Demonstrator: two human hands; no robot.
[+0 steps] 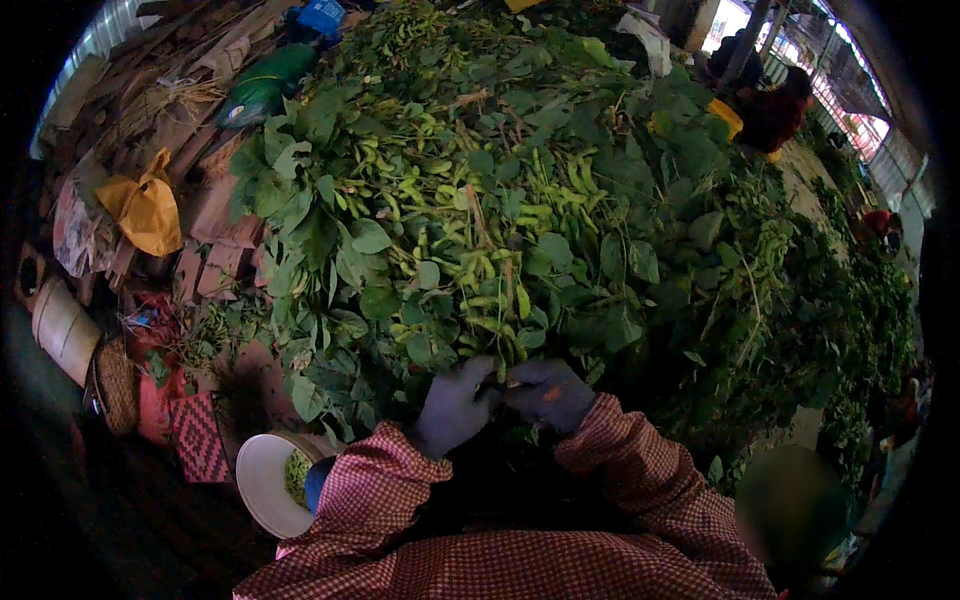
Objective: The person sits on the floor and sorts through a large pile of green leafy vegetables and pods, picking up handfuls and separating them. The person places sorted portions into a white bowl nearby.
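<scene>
In front of me rises a large heap of cut soybean plants [555,251], with leaves, stems and clusters of green soybean pods [480,270]. Both my hands wear grey-purple gloves and meet at the heap's near edge. My left hand [456,409] has its fingers curled beside a hanging soybean pod [502,367]; whether it grips anything is hidden. My right hand [553,394] pinches at that pod's lower end from the other side. Left of my left forearm, a white bucket [259,480] leans with loose green pods or beans [297,476] inside.
Wooden boards [225,210], a yellow bag [146,202] and a green sack [270,79] lie to the left. Nearer are a pale tilted container [64,330] and a pink-black patterned woven piece [201,436]. Other people [780,109] sit at the upper right beside more plants.
</scene>
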